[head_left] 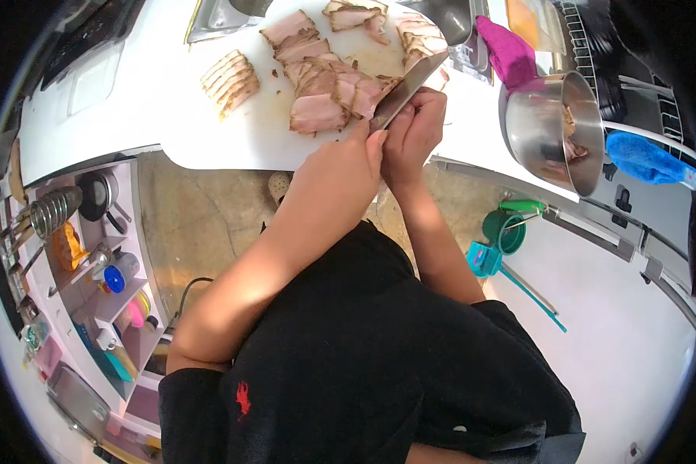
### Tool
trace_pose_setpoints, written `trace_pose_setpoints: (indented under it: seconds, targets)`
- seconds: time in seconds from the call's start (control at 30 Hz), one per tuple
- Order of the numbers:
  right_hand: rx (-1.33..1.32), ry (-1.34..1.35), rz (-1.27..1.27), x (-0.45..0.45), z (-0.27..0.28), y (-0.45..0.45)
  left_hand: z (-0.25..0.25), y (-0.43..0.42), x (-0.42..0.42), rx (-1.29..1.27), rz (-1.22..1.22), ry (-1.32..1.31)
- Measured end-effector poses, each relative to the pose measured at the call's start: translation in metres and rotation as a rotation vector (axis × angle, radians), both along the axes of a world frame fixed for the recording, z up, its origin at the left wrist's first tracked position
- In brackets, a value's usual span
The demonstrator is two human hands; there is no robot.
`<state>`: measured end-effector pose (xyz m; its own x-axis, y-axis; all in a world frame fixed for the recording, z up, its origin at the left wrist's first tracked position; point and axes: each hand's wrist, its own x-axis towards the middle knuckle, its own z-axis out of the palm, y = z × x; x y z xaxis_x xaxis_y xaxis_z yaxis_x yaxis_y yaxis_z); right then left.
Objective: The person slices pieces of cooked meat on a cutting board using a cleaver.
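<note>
A wide knife blade (414,87) slants up to the right over the white cutting board (232,147). At its lower end my left hand (340,174) is closed, thumb and fingers at the knife's base. My right hand (417,127) is curled closed right beside the blade; whatever its fingers hold is hidden. Overlapping slices of browned meat (317,112) lie left of the blade and partly under it. A smaller fanned row of slices (230,81) sits farther left. More slices (353,15) are at the board's back, and another row (419,37) is behind the blade.
A steel pot (530,135) with pieces inside stands at the right, near a magenta cloth (506,52) and a blue cloth (646,157). Sink basins (445,17) lie behind the board. Shelves with kitchenware (104,309) are at the left; a teal dustpan (483,259) is below right.
</note>
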<state>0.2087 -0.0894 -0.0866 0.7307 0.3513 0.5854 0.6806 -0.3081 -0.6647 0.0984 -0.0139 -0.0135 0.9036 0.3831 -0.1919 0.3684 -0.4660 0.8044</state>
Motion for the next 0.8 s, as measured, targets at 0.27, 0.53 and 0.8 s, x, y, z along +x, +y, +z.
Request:
trace_pose_setpoints:
  seconds: [0.27,0.53,0.8]
  targets:
    - [0.064,0.021,0.065,-0.002,0.002,0.0,0.009,-0.005,-0.049,-0.001,0.073,0.164]
    - [0.072,0.025,0.064,-0.003,0.001,-0.003,0.014,-0.001,-0.079,-0.022,0.058,0.212]
    - [0.051,-0.014,0.053,-0.005,0.005,-0.006,0.013,0.002,-0.033,0.134,-0.107,-0.005]
